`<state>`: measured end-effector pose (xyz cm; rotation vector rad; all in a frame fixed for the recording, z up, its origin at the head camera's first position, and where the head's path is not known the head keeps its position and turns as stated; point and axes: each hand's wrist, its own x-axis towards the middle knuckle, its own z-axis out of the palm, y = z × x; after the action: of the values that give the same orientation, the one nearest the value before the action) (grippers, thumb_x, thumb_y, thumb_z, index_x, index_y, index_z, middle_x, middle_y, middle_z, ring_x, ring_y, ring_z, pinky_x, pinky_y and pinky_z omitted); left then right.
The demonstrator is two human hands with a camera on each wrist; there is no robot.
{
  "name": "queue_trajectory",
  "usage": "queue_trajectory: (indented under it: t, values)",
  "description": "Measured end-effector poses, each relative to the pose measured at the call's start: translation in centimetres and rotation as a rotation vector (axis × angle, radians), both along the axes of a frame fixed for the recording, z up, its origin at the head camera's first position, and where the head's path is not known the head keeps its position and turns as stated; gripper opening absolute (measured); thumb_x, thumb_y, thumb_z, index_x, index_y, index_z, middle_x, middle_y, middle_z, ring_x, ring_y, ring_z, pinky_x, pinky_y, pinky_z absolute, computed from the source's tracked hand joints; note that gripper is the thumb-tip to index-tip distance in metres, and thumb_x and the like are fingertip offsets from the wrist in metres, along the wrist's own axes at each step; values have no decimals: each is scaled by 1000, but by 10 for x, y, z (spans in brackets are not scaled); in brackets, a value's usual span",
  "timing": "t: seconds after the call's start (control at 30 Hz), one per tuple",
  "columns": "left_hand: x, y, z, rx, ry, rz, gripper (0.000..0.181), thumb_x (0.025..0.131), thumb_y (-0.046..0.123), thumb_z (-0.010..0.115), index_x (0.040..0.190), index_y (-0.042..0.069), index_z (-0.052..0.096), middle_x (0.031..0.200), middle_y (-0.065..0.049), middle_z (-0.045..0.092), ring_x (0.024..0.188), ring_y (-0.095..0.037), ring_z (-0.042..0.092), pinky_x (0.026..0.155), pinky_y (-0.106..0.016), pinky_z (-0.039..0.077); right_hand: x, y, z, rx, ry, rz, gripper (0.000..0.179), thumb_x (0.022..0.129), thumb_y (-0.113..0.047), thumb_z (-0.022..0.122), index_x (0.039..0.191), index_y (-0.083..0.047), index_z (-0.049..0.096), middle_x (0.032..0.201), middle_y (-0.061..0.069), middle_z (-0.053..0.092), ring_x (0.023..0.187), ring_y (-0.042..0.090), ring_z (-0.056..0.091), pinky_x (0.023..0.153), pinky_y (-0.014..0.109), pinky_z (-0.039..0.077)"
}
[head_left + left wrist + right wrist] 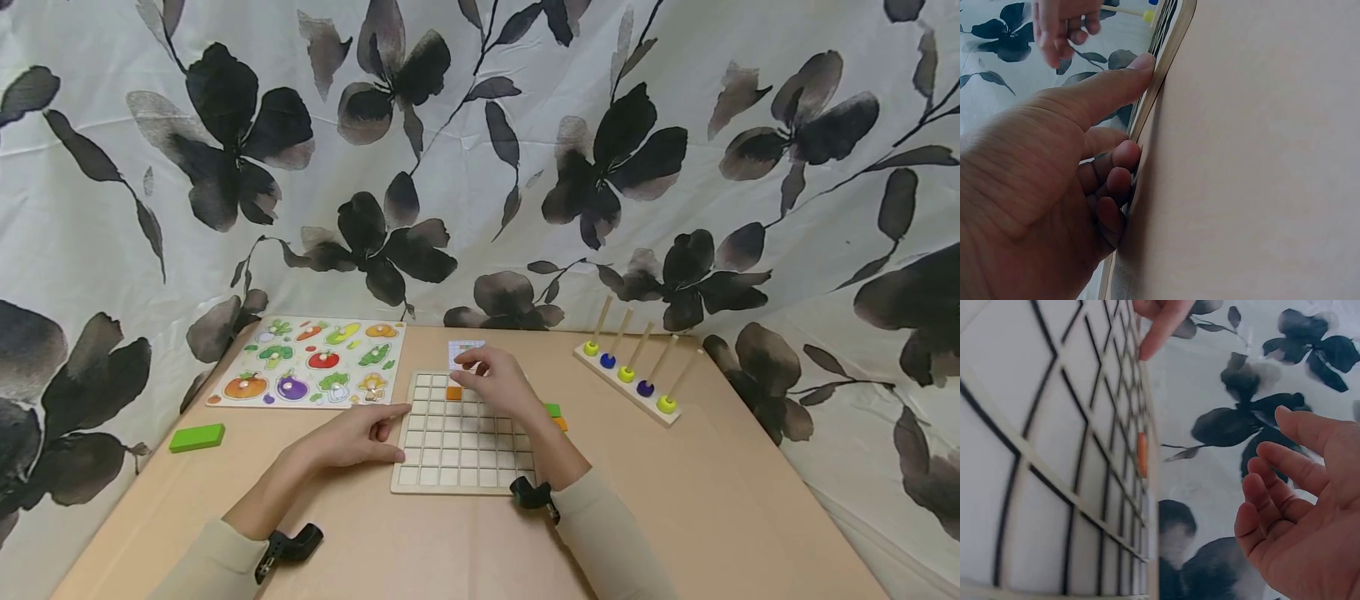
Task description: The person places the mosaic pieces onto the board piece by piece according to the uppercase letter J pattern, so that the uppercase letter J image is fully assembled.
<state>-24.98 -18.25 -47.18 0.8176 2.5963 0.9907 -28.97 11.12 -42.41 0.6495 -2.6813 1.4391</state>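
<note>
A pale wooden grid board (442, 461) with rows of square cells lies in front of me. In the right wrist view, one orange square tile (1142, 455) shows among its cells. My left hand (352, 435) touches the board's left edge with thumb and index finger extended; the left wrist view has the thumb (1116, 87) on the rim and the other fingers bent beneath. Over the board's far half hovers my right hand (501, 383), its fingers loosely bent with nothing between them. Just beyond the board is a small patterned card (459, 347), partly covered by the right hand.
To the left lies a vegetable picture board (285, 377), with a green block (197, 438) nearer me. Green (553, 410) and orange pieces (561, 423) peek out behind my right wrist. A peg stand (637, 398) with yellow and blue rings stands at the right.
</note>
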Motion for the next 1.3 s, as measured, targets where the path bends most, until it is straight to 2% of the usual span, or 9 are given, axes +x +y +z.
queue_trajectory:
  t: [0.13, 0.27, 0.37, 0.63, 0.93, 1.1, 1.3]
  values:
    - [1, 0, 0, 3, 8, -4, 83, 88, 41, 83, 155, 7, 49, 80, 3, 50, 69, -8, 43, 62, -24, 35, 11, 4, 14, 9, 55, 10, 27, 96, -27, 76, 119, -11, 77, 114, 8, 71, 90, 19, 61, 76, 32, 51]
    - [1, 0, 0, 4, 18, -10, 83, 88, 41, 84, 155, 6, 49, 80, 2, 50, 69, -8, 43, 63, -24, 35, 19, 12, 20, 23, 88, 17, 25, 96, -26, 77, 118, -15, 77, 110, 1, 71, 88, 17, 60, 73, 31, 51]
    - [1, 0, 0, 2, 20, -8, 83, 87, 40, 84, 155, 6, 49, 80, 2, 49, 69, -8, 43, 63, -24, 35, 21, 23, 22, 25, 103, 22, 25, 97, -26, 76, 120, -16, 77, 112, 2, 72, 88, 18, 59, 73, 32, 50]
    - [1, 2, 2, 4, -5, -1, 83, 87, 39, 85, 155, 6, 49, 80, 1, 50, 69, -9, 43, 61, -24, 34, 13, 68, 19, 44, 93, -33, 30, 98, -26, 74, 126, -14, 74, 119, 8, 72, 93, 21, 58, 80, 33, 51]
    - [0, 2, 2, 0, 7, -8, 83, 88, 40, 84, 155, 5, 48, 80, 1, 50, 68, -10, 43, 62, -24, 35, 1, 105, 20, 67, 65, -94, 31, 100, -27, 72, 126, -11, 73, 124, 12, 71, 99, 26, 58, 86, 38, 51]
    - [-1, 2, 1, -6, 5, -2, 83, 88, 41, 83, 155, 6, 48, 80, 2, 50, 68, -8, 42, 62, -23, 35, -2, 115, 19, 93, 46, -87, 31, 99, -27, 72, 126, -10, 73, 126, 15, 70, 101, 26, 60, 83, 38, 52]
    - [-1, 1, 1, -11, -3, 5, 83, 88, 42, 83, 155, 7, 48, 80, 3, 50, 68, -7, 42, 62, -22, 35, -5, 120, 15, 163, 4, -31, 32, 99, -24, 72, 127, -9, 73, 124, 17, 70, 99, 26, 61, 84, 37, 52]
